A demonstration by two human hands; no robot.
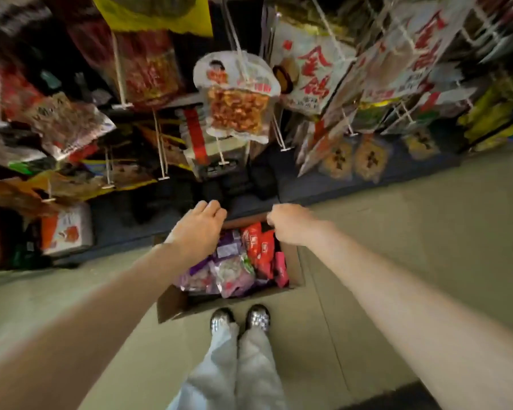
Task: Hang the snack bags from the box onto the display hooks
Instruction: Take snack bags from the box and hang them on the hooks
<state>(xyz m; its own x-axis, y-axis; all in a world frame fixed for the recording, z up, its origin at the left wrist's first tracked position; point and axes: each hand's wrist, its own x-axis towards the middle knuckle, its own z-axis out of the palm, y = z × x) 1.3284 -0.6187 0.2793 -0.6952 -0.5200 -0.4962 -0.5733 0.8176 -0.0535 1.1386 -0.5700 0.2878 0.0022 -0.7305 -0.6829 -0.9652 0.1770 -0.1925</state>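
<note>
An open cardboard box (172,303) stands on the floor just ahead of my feet, filled with purple snack bags (228,270) and red snack bags (259,244). My left hand (199,229) hovers over the box's left side, palm down, fingers loosely curled, holding nothing. My right hand (290,224) is above the box's far right corner, fingers curled in; I cannot see anything in it. White display hooks (221,155) stick out from the rack above, one bearing a clear bag of orange snacks (237,96).
Packed racks of hanging snack bags fill the top of the view, with white bags bearing red characters (311,75) at the right. A white and orange carton (67,229) stands at the lower left shelf. Beige floor (397,232) stretches to the right. My shoes (240,319) touch the box's near edge.
</note>
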